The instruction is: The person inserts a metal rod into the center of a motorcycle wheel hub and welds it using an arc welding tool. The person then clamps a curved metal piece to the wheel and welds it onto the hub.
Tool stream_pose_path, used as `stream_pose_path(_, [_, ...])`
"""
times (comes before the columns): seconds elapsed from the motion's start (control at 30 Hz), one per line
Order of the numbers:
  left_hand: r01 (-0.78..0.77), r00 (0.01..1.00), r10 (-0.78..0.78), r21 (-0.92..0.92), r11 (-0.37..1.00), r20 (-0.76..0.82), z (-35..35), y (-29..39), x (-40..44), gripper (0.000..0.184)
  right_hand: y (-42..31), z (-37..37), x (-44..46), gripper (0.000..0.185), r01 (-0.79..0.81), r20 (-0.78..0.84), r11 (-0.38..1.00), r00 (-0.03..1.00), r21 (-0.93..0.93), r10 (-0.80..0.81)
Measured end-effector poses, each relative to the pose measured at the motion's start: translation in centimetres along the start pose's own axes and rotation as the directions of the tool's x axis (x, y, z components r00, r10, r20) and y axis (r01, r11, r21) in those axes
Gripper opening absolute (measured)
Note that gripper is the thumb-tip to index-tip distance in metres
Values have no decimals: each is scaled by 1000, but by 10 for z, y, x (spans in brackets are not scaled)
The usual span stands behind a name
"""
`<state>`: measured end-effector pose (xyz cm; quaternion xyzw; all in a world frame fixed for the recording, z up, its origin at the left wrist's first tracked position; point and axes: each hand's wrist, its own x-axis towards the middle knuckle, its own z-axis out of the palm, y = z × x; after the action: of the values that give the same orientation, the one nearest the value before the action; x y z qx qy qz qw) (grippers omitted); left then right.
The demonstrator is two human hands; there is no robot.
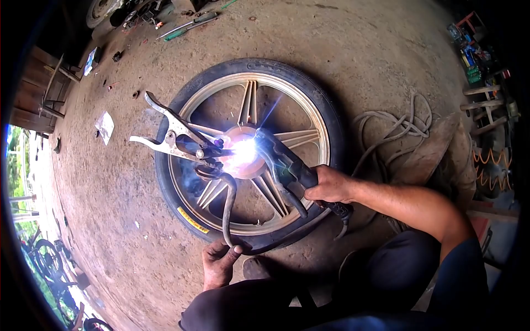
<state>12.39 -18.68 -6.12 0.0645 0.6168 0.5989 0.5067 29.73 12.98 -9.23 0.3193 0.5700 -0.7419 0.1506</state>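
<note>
A spoked motorcycle wheel [251, 105] with a black tyre [326, 110] lies flat on the floor. My right hand [328, 185] is wrapped round the handle of a black welding electrode holder [287, 160], whose front end reaches the hub. A bright white-blue arc [244, 150] glares there and hides the electrode tip and much of the hub. To the left of the arc, a metal ground clamp [176, 135] rests over the wheel with its jaws near the hub. Its grey cable [228, 204] curves down to my left hand [220, 265], which pinches it beside the tyre's lower edge.
A coiled cable [395, 124] lies right of the wheel, near a brown sheet-like piece [428, 151]. Screwdrivers [190, 26] and loose parts lie at the far side. A small plastic bag [104, 127] is on the floor at left. Wooden stools [486, 107] stand at right.
</note>
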Motion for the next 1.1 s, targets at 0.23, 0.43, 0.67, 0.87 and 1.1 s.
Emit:
stream_pose_path(0.23, [-1,1000,1,-5,1000,-13,1,0,-1,22,-9,1,-3,19,-15,-7,999,1000,-39,14])
stream_pose_path(0.43, [-22,1000,22,10,1000,4,0,-2,1,22,-2,2,-2,13,48,-29,998,998,-46,-49])
stream_pose_path(0.67, [10,1000,-10,15,1000,18,-3,-2,1,21,-2,-4,-8,9,182,-85,980,981,81,-175])
stream_pose_path(0.87, [12,1000,-12,-11,1000,18,-1,0,-1,21,1,-7,-8,12,92,-60,994,994,67,-88])
stream_pose_path(1.1, [17,1000,-17,-10,1000,18,-2,0,-1,20,-9,2,-8,17,26,-27,1000,999,12,-26])
